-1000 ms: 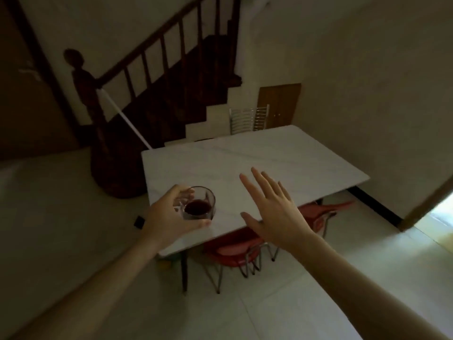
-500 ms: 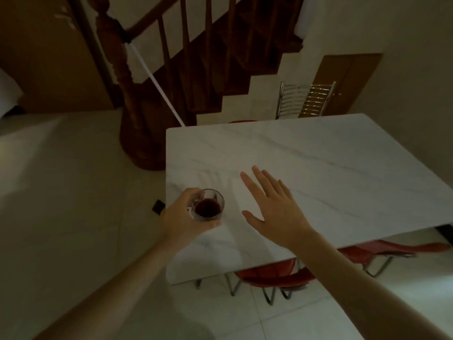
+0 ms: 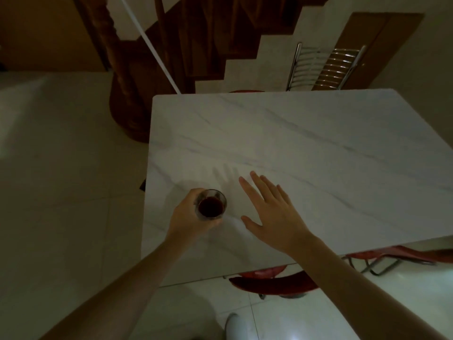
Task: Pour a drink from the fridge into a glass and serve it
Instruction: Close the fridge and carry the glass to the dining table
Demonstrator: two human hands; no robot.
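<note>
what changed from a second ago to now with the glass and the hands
The person has walked up to the white marble table, so the left hand now holds the clear glass of dark red drink over the tabletop near its left edge; I cannot tell whether it has touched down. Unchanged: the left hand's grip, and the right hand open and empty beside the glass.

Dark red drink (image 3: 210,206), white grey-veined marble table (image 3: 306,153), red chairs (image 3: 272,282).
</note>
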